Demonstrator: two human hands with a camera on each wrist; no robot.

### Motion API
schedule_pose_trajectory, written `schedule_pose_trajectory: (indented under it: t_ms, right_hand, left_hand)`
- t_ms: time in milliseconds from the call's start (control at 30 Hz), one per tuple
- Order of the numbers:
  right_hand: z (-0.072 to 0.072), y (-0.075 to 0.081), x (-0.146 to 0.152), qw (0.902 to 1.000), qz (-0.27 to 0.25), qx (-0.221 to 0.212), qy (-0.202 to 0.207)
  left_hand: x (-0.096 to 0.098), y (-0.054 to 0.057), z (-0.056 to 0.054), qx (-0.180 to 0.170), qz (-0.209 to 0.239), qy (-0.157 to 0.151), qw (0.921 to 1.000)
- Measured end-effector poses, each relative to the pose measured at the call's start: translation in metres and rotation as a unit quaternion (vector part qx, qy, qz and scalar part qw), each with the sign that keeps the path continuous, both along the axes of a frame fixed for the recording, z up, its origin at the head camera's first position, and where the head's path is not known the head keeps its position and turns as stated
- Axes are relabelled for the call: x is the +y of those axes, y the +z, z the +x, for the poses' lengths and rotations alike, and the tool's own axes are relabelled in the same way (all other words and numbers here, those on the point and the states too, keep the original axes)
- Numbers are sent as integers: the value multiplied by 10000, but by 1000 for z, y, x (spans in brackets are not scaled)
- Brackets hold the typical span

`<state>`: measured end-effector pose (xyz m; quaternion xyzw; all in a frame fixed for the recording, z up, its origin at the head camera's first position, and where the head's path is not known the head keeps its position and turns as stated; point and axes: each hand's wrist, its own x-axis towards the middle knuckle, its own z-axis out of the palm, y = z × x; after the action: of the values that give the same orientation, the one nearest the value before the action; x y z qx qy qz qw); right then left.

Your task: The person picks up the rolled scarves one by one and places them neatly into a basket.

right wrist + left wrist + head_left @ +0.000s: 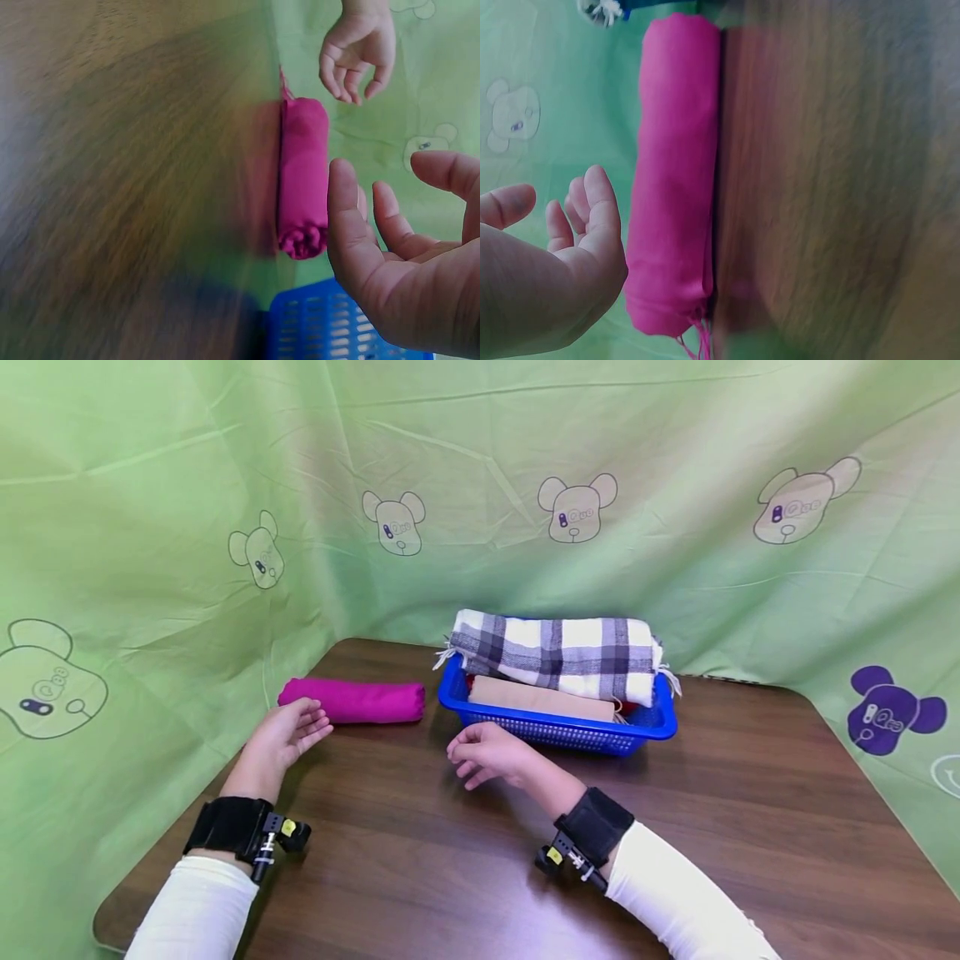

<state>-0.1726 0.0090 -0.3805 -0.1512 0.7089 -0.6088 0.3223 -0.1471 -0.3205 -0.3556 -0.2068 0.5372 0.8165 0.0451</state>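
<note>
A rolled magenta cloth [375,702] with a few tassel threads at one end lies on the table, left of the blue basket. My left hand [288,731] hovers at its left end, fingers loosely bent and holding nothing; in the left wrist view that hand [570,255] shows beside the roll [676,172]. In front of the basket's left corner is my right hand [491,756], empty, its fingers relaxed. The right wrist view shows this hand [405,262] with the roll [304,165] beyond it and the left hand [358,56] near the roll's far end.
The blue plastic basket [555,731] stands at the back of the wooden table [420,860]. In it lie a beige rolled cloth [540,697], a black-and-white checked fringed cloth [555,652] and something red, mostly hidden. A green curtain [480,443] with bear prints hangs close behind and beside the table.
</note>
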Motion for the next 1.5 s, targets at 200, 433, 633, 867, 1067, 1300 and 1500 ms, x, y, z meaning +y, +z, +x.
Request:
schedule_pose_trajectory:
  t_ms: [200, 433, 633, 867, 1067, 1300, 1500]
  right_hand:
    - [-6, -7, -13, 9998, -45, 14, -208]
    - [-12, -18, -29, 9985, 54, 294, -448]
    - [-16, -28, -51, 9919, 166, 780, -988]
    - [-17, -32, -78, 9683, 708, 1648, -1742]
    - [-24, -34, -100, 9540, 1021, 1931, -2054]
    - [-39, -37, -115, 9577, 768, 1473, -2348]
    - [-45, -44, -118, 9655, 345, 1126, -2324]
  left_hand:
    - [-9, 4, -10, -110, 40, 224, 9997]
    - [-17, 3, -20, -233, -522, 1188, 9913]
    - [-27, 0, -32, -270, -1258, 1859, 9741]
    - [-35, -10, -41, -618, -3058, 1838, 9321]
    - [-40, -19, -45, -639, -3856, 1912, 9004]
    - [-45, -27, -54, -542, -3639, 1781, 9126]
    - [-51, -34, -60, -497, -3727, 1361, 9166]
